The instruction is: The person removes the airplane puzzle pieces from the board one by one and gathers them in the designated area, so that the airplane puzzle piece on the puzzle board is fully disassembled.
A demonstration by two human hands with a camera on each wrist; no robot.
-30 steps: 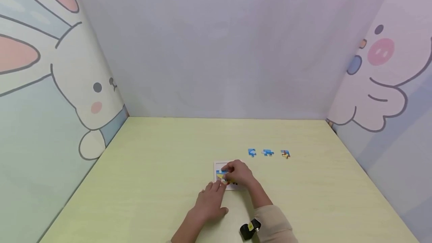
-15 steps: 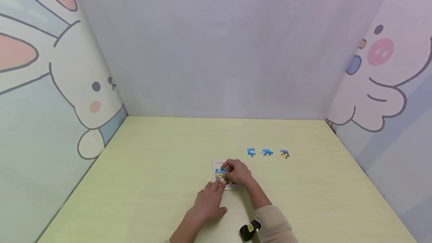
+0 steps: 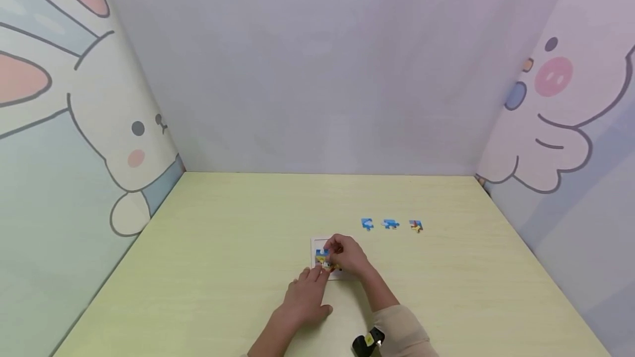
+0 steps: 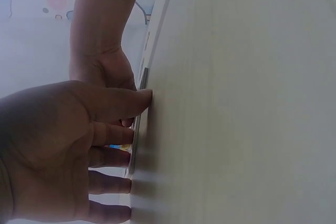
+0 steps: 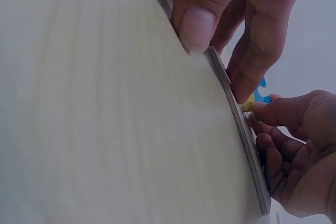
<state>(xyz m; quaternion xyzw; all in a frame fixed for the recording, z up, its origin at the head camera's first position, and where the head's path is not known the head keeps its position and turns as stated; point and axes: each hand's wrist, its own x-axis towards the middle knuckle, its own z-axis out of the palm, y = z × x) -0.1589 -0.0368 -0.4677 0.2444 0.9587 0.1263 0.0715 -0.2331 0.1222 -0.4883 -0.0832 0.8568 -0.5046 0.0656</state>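
Note:
A small jigsaw puzzle in a white frame (image 3: 313, 248) lies flat on the table, partly covered by both hands. My left hand (image 3: 305, 297) rests its straight fingertips at the frame's near edge, thumb spread to the side; in the left wrist view this hand (image 4: 52, 150) shows its fingers extended. Over the puzzle, my right hand (image 3: 349, 255) has thumb and fingers bent together. From the right wrist view, the right hand (image 5: 304, 145) pinches a blue and yellow puzzle piece (image 5: 261, 97) close above the board (image 5: 252, 156). Most of that piece is hidden by fingers.
Beyond the frame to the right, a row of loose puzzle pieces lies on the table: one blue (image 3: 366, 223), another blue (image 3: 391, 224) and one multicoloured (image 3: 415, 226). A black device (image 3: 364, 344) is at the right sleeve. Cartoon-printed curtains stand around the table.
The right hand's fingers shift only slightly over the puzzle, still holding the piece. The left hand stays at the frame's near edge. The head view drifts a little, moving everything slightly left.

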